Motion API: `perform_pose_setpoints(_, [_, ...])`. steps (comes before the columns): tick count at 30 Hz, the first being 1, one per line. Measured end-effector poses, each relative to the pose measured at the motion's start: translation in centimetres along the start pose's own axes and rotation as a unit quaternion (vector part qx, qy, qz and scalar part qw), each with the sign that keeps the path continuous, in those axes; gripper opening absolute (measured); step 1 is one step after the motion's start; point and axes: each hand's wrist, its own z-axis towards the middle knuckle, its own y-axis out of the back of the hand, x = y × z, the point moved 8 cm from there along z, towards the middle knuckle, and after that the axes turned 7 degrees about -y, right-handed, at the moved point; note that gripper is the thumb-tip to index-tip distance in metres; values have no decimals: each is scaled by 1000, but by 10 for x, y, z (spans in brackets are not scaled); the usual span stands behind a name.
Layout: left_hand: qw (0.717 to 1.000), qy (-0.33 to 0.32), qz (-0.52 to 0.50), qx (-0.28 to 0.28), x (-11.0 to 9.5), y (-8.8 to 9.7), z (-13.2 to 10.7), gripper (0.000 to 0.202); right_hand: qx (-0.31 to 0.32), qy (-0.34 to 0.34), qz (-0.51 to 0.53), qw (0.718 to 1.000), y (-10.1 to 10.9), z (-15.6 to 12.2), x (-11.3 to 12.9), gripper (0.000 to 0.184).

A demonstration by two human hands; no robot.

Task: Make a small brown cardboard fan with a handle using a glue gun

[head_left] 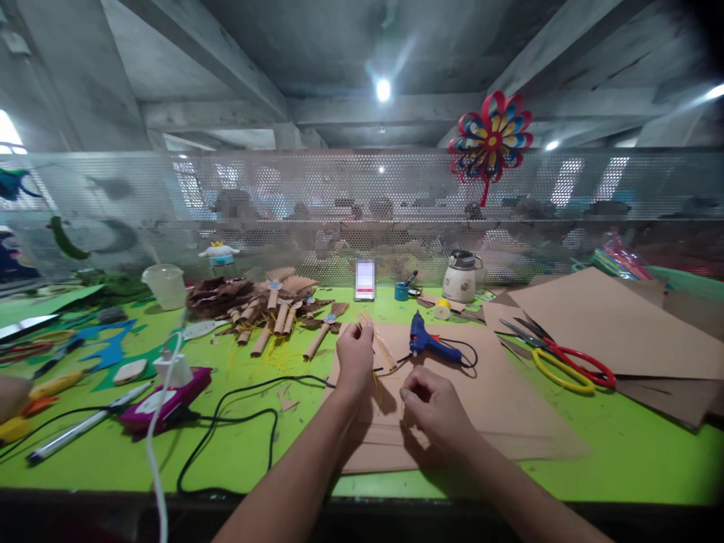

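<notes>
My left hand [355, 354] is closed in a pinch over the brown paper sheets [498, 407]. A thin light-brown strip [385, 351] slants down from its fingertips, with fine yellow strands hanging beside it. To its right, my right hand [438, 407] has thumb and forefinger pressed together low over the same sheets; anything between them is too small to make out. Just beyond my right hand, a blue glue gun [433, 343] lies on the paper, its black cord curling around it.
Rolled brown paper pieces with yellow strands [277, 317] lie left of my hands. A magenta power strip [164, 400] with cords sits farther left. Red- and yellow-handled scissors [566, 362] lie right. A phone [365, 280], blue pot [401, 291] and jug [461, 277] stand behind.
</notes>
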Motion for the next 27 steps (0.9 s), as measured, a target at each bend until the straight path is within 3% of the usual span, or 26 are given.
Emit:
perform_pose_setpoints(4, [1000,3,0,-5,1,2,1,30,-1,-6,-49,999,-1,-1,1,19])
perform_pose_setpoints(7, [1000,3,1,-11,1,4,1,30,-32,24,-64,997,9,-7,10,10])
perform_pose_setpoints(11, [1000,1,3,-17,2,4,2,32,-108,184,-103,971,25,-23,50,20])
perform_pose_setpoints(14, [1000,-3,2,-20,1,3,1,33,-120,268,-174,940,17,-29,75,22])
perform_pose_setpoints(20, [1000,-15,-11,-22,-7,3,-4,32,-147,256,-319,901,-8,-10,81,9])
perform_pose_setpoints(23, [999,-8,-27,-20,-11,2,-7,31,-164,270,-314,895,-8,-8,78,20])
perform_pose_setpoints(27, [997,13,-70,-12,-11,-2,-9,26,-179,267,-244,915,2,-10,74,20])
